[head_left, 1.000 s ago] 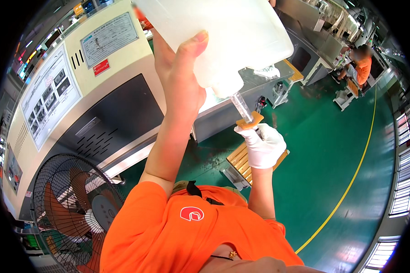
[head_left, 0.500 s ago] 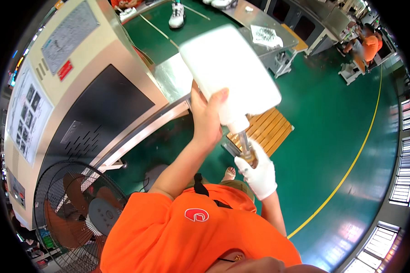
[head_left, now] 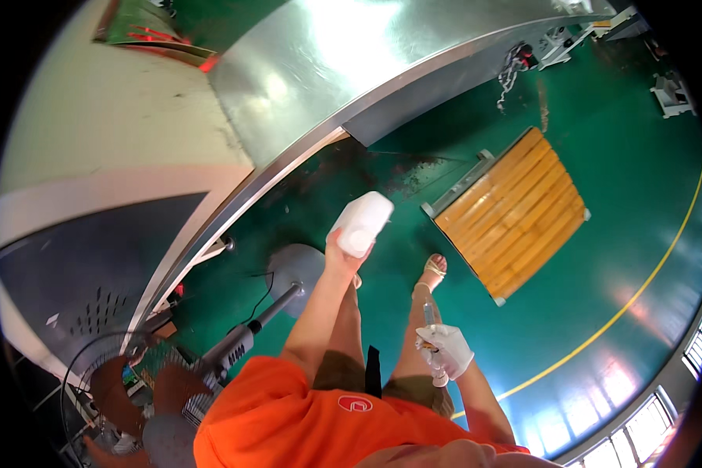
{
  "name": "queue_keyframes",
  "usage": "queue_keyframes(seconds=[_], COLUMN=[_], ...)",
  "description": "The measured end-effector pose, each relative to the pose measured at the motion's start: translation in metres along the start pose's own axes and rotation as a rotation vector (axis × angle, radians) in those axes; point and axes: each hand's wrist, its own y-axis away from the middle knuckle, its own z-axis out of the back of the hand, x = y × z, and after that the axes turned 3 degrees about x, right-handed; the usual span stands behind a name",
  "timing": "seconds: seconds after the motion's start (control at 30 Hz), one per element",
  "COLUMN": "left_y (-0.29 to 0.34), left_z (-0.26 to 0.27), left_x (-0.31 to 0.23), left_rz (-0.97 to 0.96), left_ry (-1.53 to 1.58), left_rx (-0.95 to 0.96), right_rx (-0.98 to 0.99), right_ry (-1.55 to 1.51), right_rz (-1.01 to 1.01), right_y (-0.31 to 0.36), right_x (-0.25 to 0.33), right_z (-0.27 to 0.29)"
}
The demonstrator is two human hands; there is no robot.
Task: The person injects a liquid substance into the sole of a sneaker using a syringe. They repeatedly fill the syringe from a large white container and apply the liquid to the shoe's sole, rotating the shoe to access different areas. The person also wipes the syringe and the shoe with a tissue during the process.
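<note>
A white plastic bottle (head_left: 369, 214) is held out low in front of me, over the floor. My bare left hand (head_left: 340, 256) is closed around its lower side. Further right and nearer my body, my right hand (head_left: 447, 349) wears a white glove. Its fingers are curled round what looks like a clear syringe (head_left: 428, 313). The slim clear end points away from me, and a pale round end shows below the glove. Bottle and syringe are apart. The gloved fingers hide the middle of the syringe.
A slatted wooden platform (head_left: 515, 214) stands on the green floor at right. A metal worktop (head_left: 312, 78) runs across the far left, beside a beige machine (head_left: 117, 117). At lower left is a fan (head_left: 164, 405), its pole (head_left: 249, 331) slanting toward a round grey base (head_left: 298, 269).
The syringe's slim end, earlier at the bottle's mouth, is now away from it. The bottle has gone down and turned in my left hand; my right hand is lower. The view has tilted down.
</note>
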Motion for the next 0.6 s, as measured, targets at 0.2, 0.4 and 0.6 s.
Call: queue_keyframes(seconds=[0.2,0.4,0.6], left_y=[-0.161,-0.358,-0.446], left_z=[0.128,0.182,0.172], left_x=[-0.044,-0.076,-0.106], left_rz=[0.258,0.527,0.540], left_ry=[0.467,0.548,0.293], left_rx=[0.118,0.166,0.389], right_rx=[-0.024,-0.077,-0.081], right_ry=[-0.155,-0.149,-0.156], right_rz=[0.131,0.027,-0.132], right_y=[-0.164,-0.247,-0.269], right_x=[-0.042,-0.046,-0.028], right_z=[0.042,0.066,0.072])
